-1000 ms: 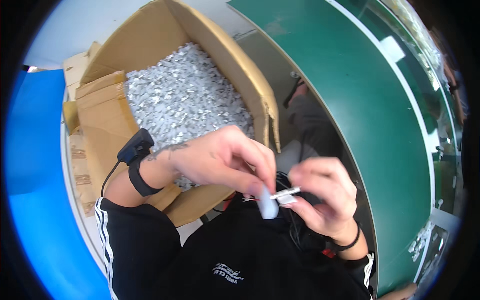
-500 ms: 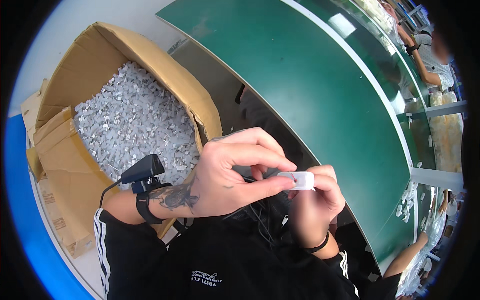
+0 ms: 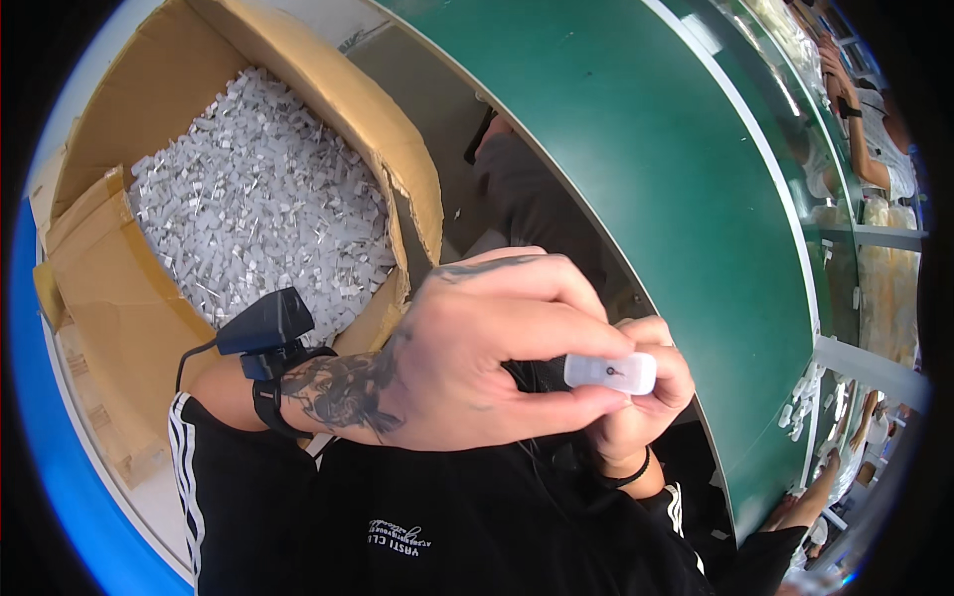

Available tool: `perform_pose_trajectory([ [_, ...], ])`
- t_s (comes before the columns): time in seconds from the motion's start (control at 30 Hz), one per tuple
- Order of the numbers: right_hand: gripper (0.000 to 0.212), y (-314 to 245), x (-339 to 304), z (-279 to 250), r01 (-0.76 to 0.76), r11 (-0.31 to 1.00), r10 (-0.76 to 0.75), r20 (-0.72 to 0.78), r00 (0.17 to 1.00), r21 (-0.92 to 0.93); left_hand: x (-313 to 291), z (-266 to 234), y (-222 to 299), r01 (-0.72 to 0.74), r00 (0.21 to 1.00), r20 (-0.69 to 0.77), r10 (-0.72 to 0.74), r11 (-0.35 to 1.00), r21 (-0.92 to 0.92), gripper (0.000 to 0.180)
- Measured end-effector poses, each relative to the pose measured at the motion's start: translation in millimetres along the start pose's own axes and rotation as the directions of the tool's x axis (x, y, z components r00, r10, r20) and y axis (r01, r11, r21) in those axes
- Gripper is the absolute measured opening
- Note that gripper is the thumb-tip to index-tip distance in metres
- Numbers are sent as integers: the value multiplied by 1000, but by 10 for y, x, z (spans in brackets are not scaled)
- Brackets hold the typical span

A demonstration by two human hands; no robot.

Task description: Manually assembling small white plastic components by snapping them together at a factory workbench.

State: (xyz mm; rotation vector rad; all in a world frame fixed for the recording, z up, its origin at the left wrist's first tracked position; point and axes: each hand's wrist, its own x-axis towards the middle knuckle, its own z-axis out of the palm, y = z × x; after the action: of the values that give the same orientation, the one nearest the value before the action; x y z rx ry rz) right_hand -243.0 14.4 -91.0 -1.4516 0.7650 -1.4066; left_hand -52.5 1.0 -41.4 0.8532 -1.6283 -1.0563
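Fingers of the left hand (image 3: 497, 348) pinch a small white plastic piece (image 3: 608, 373), one finger on its top edge and the thumb under it, so the gap is just as wide as the piece. Its face has a tiny dark dot. The right hand (image 3: 651, 417) is curled up close behind the right end of the piece, but part of it is hidden, so I cannot tell if it grips too. Both hands are up in the air, beside the green tabletop (image 3: 646, 179). To the left, a big cardboard box (image 3: 328, 84) holds a heap of little white and grey bits (image 3: 268, 199).
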Motion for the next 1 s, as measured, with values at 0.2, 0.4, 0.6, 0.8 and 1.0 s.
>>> perform_pose_trajectory([
  [0.2, 11, 1, 17, -50, -19, 999, 19, 20, 1000, -39, -23, 58, -67, 12, 1000, 13, -12, 998, -56, 33],
  [0.4, 12, -26, -8, -34, -76, 997, 75, 38, 996, 10, -57, 77, -48, 8, 1000, -18, -9, 996, -89, 32],
  [0.6, 40, -34, -66, 115, -230, 970, 230, 14, 973, 82, -83, 91, -92, -6, 999, -48, 3, 998, -63, 32],
  [0.8, 36, -46, 1, 135, -283, 928, 273, 77, 959, 243, -103, 19, -85, 21, 999, -49, -22, 999, -33, 35],
  [1.0, 38, -311, 692, -886, -326, 936, 271, -321, 907, -131, 87, -1189, -110, 84, 995, -86, -53, 910, 405, 15],
])
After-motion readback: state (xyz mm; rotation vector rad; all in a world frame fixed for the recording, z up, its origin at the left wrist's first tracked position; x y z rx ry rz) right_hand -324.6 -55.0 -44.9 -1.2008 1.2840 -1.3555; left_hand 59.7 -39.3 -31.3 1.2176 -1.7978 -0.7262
